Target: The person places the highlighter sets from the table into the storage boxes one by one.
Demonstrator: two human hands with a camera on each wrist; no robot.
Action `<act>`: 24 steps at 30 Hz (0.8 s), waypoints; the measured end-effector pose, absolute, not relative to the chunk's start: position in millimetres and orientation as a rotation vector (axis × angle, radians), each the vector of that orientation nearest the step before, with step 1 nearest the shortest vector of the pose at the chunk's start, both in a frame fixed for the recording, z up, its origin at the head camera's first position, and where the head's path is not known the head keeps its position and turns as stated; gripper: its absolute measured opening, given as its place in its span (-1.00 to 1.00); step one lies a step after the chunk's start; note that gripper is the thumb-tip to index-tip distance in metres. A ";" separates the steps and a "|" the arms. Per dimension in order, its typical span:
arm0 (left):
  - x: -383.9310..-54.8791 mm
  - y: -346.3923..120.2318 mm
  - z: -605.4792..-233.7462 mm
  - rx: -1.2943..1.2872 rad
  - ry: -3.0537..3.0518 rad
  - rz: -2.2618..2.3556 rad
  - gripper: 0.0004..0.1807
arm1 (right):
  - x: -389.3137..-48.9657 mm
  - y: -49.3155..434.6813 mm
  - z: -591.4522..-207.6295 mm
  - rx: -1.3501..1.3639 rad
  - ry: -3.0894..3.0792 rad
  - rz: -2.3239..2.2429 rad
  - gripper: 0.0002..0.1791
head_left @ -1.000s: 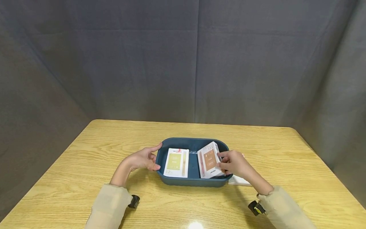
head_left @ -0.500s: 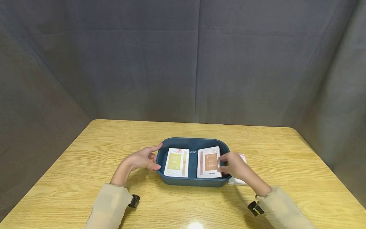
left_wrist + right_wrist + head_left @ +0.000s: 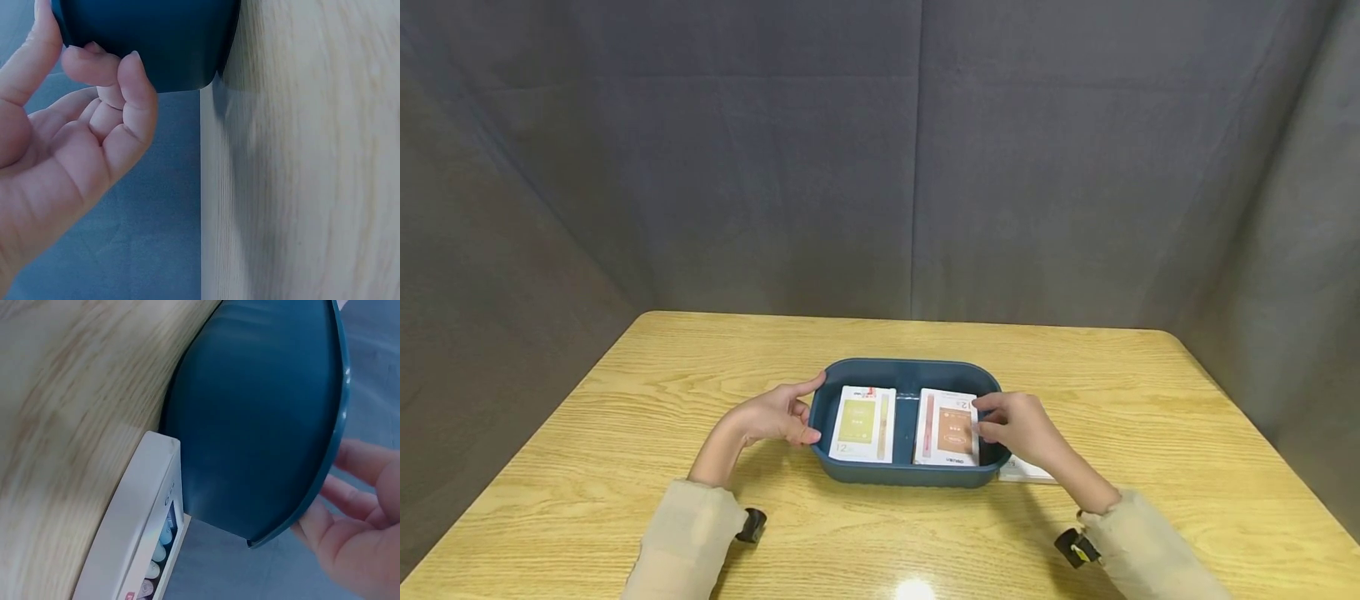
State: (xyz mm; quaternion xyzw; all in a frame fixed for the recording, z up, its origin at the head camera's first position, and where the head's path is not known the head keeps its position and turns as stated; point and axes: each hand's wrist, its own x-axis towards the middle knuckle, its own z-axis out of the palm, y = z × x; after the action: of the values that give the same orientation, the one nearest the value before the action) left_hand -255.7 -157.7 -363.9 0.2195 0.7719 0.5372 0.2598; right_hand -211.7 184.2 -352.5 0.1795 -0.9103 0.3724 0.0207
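Observation:
A dark blue plastic bin (image 3: 895,477) with rounded ends sits on the wooden table. In its left half lies a white box with a yellow-green panel (image 3: 857,423); a white box with a brown panel (image 3: 948,429) lies flat in the right half. My left hand (image 3: 772,419) grips the bin's left end; the left wrist view shows curled fingers (image 3: 139,94) against the outer wall. My right hand (image 3: 1024,427) reaches over the right rim, fingertips at the brown-panelled box's right edge. In the right wrist view, part of that hand (image 3: 362,525) shows beside the rim.
A third white box (image 3: 134,519) lies on the table against the bin's right end, its window showing several pastel round-ended sticks. My right hand partly hides this box in the head view. Grey curtains (image 3: 775,192) hang behind and beside the wooden table (image 3: 700,358).
The brown-panelled box was tilted in my right hand; it has come down flat in the bin's right half and straightened. The right fingers have loosened from it. The left hand stays put.

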 end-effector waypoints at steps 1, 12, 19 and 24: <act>-255.6 -157.8 -363.5 0.594 2.093 1.454 0.04 | -211.7 185.1 -352.4 0.575 -2.807 1.154 -0.71; -255.8 -157.4 -364.0 0.592 2.084 1.461 0.03 | -211.3 197.6 -354.6 0.648 -2.701 1.239 -0.72; -256.1 -157.7 -364.0 0.586 2.085 1.460 0.04 | -208.5 205.5 -355.1 0.626 -2.628 1.337 -0.74; -255.6 -158.3 -364.5 0.582 2.087 1.450 0.01 | -205.6 209.5 -354.9 0.654 -2.575 1.340 -0.74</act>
State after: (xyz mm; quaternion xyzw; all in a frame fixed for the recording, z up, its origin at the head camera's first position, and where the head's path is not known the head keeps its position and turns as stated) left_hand -255.6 -158.3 -364.5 0.2154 0.7721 0.5365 0.2640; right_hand -205.6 209.5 -354.9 0.2189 -0.8624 0.4487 0.0830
